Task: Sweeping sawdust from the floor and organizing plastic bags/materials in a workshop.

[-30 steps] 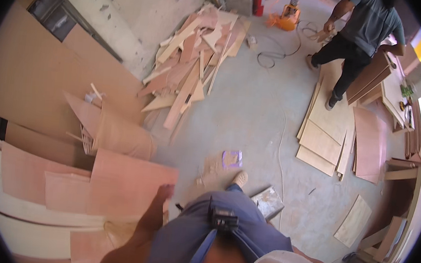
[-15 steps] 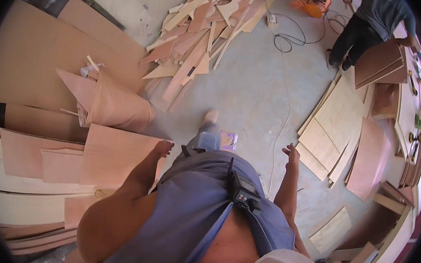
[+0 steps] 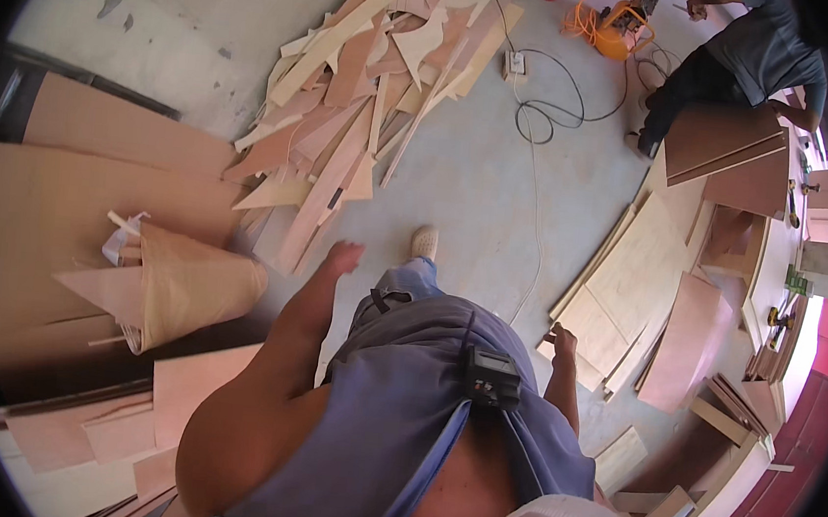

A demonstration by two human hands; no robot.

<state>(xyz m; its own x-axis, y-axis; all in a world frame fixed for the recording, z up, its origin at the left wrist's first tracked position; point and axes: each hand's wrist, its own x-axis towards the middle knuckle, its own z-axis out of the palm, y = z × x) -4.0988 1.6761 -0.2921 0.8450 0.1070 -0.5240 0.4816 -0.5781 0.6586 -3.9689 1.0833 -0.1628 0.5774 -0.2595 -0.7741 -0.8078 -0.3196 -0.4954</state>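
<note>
My left hand [image 3: 345,255] hangs at my left side over the floor, fingers loosely stretched and nothing in them. Just beyond it lies a heap of plywood offcuts [image 3: 359,96], and to its left stands a brown wrapped bin [image 3: 197,289] with wood strips sticking out. At my right side hangs my right hand [image 3: 563,342], its fingers loosely bent and apart, apparently holding nothing. It appears in front of the near edge of a stack of pale plywood sheets [image 3: 607,300], without visibly gripping them. A black device [image 3: 492,376] is at the front of my blue garment.
Ahead, a cable [image 3: 539,210] runs along the floor to a white socket box [image 3: 516,66]. An orange compressor [image 3: 613,35] stands farther off. At the far right, a person [image 3: 757,57] leans by a long workbench [image 3: 766,260]. Large brown boards [image 3: 52,227] lean at the left.
I have stepped forward and the view has turned. My left hand has swung forward, while my right hand has dropped back lower. The other person has bent toward the bench.
</note>
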